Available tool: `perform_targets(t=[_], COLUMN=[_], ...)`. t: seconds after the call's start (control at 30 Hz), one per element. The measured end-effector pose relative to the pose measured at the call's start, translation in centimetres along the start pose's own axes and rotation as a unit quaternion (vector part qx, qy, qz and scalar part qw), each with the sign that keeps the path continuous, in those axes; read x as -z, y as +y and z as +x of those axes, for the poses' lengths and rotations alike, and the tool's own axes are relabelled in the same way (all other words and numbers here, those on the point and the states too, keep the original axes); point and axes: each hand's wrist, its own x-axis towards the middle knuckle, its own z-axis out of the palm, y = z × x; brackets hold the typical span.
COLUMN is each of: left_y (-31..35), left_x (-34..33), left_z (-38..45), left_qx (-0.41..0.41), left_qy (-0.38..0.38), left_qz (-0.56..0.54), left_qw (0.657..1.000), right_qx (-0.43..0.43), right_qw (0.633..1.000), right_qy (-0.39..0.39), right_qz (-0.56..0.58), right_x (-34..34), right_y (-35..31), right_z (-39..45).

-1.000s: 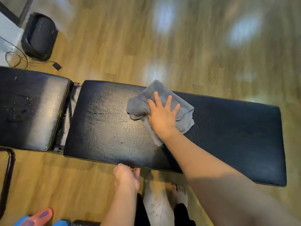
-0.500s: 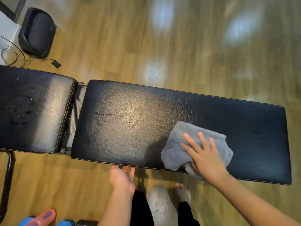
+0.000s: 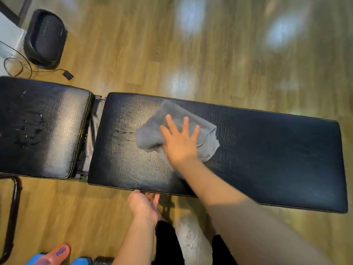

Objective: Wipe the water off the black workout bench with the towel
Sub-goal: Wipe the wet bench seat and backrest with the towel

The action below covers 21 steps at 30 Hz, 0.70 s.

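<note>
Right hand (image 3: 180, 144), fingers spread flat, presses grey towel (image 3: 177, 131) onto long pad of black workout bench (image 3: 277, 159); half second ago both sat at pad's near edge, further right, now at pad's middle, toward far edge. Left hand (image 3: 143, 205) open, fingertips at pad's near edge, unchanged. Water droplets (image 3: 30, 131) glisten on short pad, left. Wood-plank floor (image 3: 210, 54) below; black device (image 3: 45, 39) with cable at upper left.

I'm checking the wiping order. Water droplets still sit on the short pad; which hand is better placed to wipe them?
The right hand: it already presses the towel flat on the long pad. The left hand is empty at the bench edge, though nearer the droplets.
</note>
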Motion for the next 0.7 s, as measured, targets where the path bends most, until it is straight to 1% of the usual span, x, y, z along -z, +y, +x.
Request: perform_targets(t=[0.07,0.13,0.2,0.27,0.3,0.37,0.4,0.5,0.6,0.7], left_y=[0.0,0.3,0.7,1.2,1.4,1.9,2.1,3.0,3.1,3.2], left_x=[0.1,0.0,-0.1,0.3,0.5,1.0,1.2,1.7,2.2,2.5], left_z=[0.0,-0.6,-0.8,-0.6,-0.3,0.4,0.6,0.8,1.4,1.4], left_qx=[0.008,0.009,0.008,0.012,0.012,0.008,0.008,0.008,0.033,0.035], left_qy=[0.008,0.002,-0.004,-0.003,-0.002,-0.003,-0.004,-0.020,-0.021,-0.019], left_qz=[-0.002,0.000,-0.004,-0.010,-0.012,-0.004,-0.001,0.008,0.021,0.015], left_qw=[1.000,1.000,1.000,1.000,1.000,1.000,1.000,1.000,0.999,0.999], right_qx=[0.057,0.121,0.156,0.177,0.180,0.159,0.131,0.013,-0.087,-0.132], right_qw=[0.998,0.991,0.985,0.977,0.974,0.977,0.982,0.994,0.995,0.991], right_qy=[0.017,0.015,-0.010,-0.045,-0.051,-0.049,-0.044,-0.011,0.009,0.014], right_qz=[-0.021,-0.057,-0.079,-0.108,-0.127,-0.134,-0.130,-0.104,-0.042,0.020], right_x=[-1.4,-2.9,-4.3,-4.6,-4.5,-3.6,-3.0,-0.5,2.0,3.5], right_y=[-1.1,-0.5,1.8,4.9,6.5,9.3,10.4,11.8,10.2,5.4], right_z=[-3.3,-6.6,-9.7,-12.1,-12.8,-13.1,-12.6,-8.7,-2.6,3.7])
